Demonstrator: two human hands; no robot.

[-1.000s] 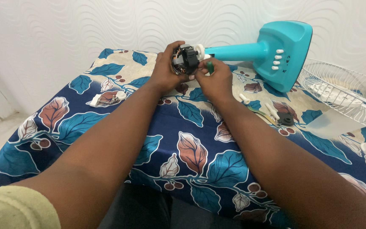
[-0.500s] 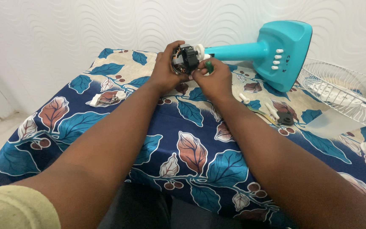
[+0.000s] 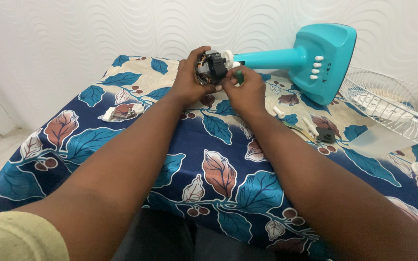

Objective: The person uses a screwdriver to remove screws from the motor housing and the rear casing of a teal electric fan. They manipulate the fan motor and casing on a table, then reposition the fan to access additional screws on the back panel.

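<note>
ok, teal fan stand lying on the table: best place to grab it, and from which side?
Probably the round neck of the teal fan stand, gripped from above. It lies roughly level on the table, slim enough to wrap, with its top side open. The wide base is bulky and tipped on edge. The left hand and right hand crowd the motor end.

this looks like a room in a home, used for a small repair. the tabletop is covered with a household cloth printed with blue leaves, and the wall behind has white wavy wallpaper. parts of a turquoise house fan and its white wire guard lie on it.
</note>
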